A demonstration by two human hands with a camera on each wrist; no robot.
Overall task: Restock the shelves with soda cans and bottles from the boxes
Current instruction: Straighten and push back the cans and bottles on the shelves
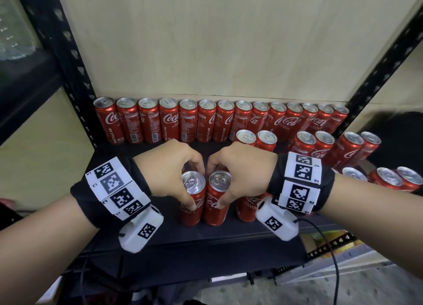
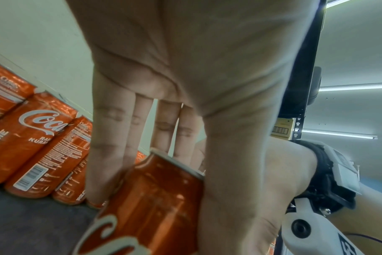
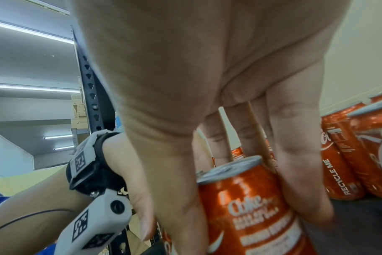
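Shelf [image 1: 137, 158]: dark board in black slotted uprights, pale back panel behind; holds only red cola cans, all upright.
Back row [image 1: 207, 121]: cans side by side along back panel, spanning left upright to right upright; touching or nearly so.
Right cluster [image 1: 325, 144]: more cans in pairs in front of back row, right half of shelf; nearest ones cut off behind right wrist band.
Left can [image 1: 191, 199]: standing near shelf front edge, centre; touching or just beside right can.
Right can [image 1: 218, 199]: standing just right of left can; label text "Coke" legible in right wrist view.
Left hand [image 1: 170, 169]: clamped on left can near top; fingers down far side, thumb on near side.
Right hand [image 1: 242, 169]: clamped on right can near top; thumb on near side, fingers curled over far side; knuckles of both hands nearly meet above cans.
Third can [image 1: 246, 208]: standing just right of right can, under right hand; top hidden by wrist, only lower body shows.
Wrist bands [image 1: 116, 188]: black w/ white marker blocks, one per wrist; cable trails from right one.
Hard to make out: can bases in wrist views blurred; whether held cans rest on shelf or are just lifted, can't tell; lower shelf contents at bottom right too small and cut off; dim area at far left unclear.
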